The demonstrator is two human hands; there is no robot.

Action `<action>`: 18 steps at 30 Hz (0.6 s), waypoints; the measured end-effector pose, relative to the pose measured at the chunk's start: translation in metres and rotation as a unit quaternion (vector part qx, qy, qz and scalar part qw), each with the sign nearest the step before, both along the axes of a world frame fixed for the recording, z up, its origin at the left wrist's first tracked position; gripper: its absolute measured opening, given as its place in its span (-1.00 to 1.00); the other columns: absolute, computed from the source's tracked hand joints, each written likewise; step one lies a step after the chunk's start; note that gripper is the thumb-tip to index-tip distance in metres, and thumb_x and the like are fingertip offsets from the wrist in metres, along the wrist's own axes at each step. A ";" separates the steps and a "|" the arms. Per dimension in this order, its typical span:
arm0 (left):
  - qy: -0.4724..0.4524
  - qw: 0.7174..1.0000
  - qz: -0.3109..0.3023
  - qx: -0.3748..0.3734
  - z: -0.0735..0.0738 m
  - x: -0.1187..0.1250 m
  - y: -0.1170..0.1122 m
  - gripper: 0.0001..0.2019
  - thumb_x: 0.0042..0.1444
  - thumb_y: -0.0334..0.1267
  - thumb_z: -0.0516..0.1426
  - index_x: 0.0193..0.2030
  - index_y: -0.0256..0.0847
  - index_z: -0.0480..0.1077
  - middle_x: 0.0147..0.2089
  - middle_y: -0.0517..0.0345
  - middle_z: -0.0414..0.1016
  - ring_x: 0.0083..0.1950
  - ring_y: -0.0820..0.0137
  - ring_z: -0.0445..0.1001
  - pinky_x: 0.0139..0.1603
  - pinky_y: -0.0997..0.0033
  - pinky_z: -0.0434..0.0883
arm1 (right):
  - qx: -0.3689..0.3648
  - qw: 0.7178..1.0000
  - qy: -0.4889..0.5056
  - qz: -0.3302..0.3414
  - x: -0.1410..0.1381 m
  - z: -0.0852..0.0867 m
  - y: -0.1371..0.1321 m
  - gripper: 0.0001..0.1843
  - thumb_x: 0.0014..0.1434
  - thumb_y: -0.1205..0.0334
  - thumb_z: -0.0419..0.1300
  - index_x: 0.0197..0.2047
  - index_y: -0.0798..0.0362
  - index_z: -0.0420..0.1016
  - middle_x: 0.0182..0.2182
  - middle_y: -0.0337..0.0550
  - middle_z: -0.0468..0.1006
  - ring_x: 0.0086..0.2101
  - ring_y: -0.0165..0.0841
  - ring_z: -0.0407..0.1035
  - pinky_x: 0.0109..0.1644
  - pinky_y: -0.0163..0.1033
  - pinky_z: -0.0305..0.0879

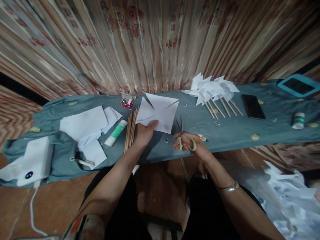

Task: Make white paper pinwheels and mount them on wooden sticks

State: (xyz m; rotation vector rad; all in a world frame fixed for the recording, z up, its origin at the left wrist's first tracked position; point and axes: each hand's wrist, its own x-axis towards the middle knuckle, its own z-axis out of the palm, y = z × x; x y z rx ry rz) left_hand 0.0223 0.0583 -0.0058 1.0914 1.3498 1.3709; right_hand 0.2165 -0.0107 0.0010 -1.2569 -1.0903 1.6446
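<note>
My left hand point(146, 132) grips the lower left edge of a white paper square point(165, 111), thumb on top. Slits run from several of the square's corners toward its middle, and some stand open. Low over the cloth, to the right of the paper, my right hand point(185, 141) is closed on a pair of scissors point(180, 124) with pale green handles. The blades point away from me, slightly apart, and do not touch the paper. Wooden sticks point(130, 128) lie beside my left hand, next to a green and white glue stick point(115, 133).
Paper pinwheels on sticks point(212, 90) lie at the back, left of a dark phone point(253, 106). White paper sheets point(83, 123) and a white device with a cable point(35, 160) sit at left. A small red box point(126, 100) holds metal bits. More white paper shapes point(287, 196) are at lower right.
</note>
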 end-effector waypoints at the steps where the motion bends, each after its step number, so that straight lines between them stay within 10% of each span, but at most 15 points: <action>1: -0.002 1.000 0.005 0.013 0.001 -0.001 0.001 -0.75 -0.16 -0.20 0.31 -0.30 -0.24 0.52 -0.13 -0.02 0.63 -0.05 0.15 0.56 0.08 0.22 0.43 | -0.006 0.999 -0.010 0.035 0.002 0.002 -0.002 -0.40 -0.01 -0.29 0.29 -0.20 0.11 0.53 -0.43 -0.07 0.63 -0.44 -0.37 0.47 -0.52 -0.37 0.19; 6: -0.009 0.999 0.004 0.044 0.006 -0.003 0.001 -0.71 -0.14 -0.19 0.31 -0.24 -0.25 0.52 -0.18 -0.02 0.63 0.00 0.12 0.54 0.09 0.20 0.43 | -0.014 0.988 -0.042 0.150 0.006 0.009 -0.008 -0.37 0.00 -0.31 0.27 -0.20 0.15 0.53 -0.47 -0.10 0.59 -0.48 -0.38 0.42 -0.53 -0.35 0.19; 18: -0.004 1.000 -0.005 0.015 0.003 0.004 -0.004 -0.73 -0.19 -0.19 0.35 -0.32 -0.26 0.54 -0.20 -0.02 0.64 -0.08 0.13 0.58 0.02 0.18 0.48 | -0.020 0.987 -0.053 0.151 0.005 0.006 -0.009 -0.43 0.01 -0.28 0.28 -0.23 0.12 0.55 -0.53 -0.18 0.55 -0.54 -0.45 0.38 -0.54 -0.38 0.17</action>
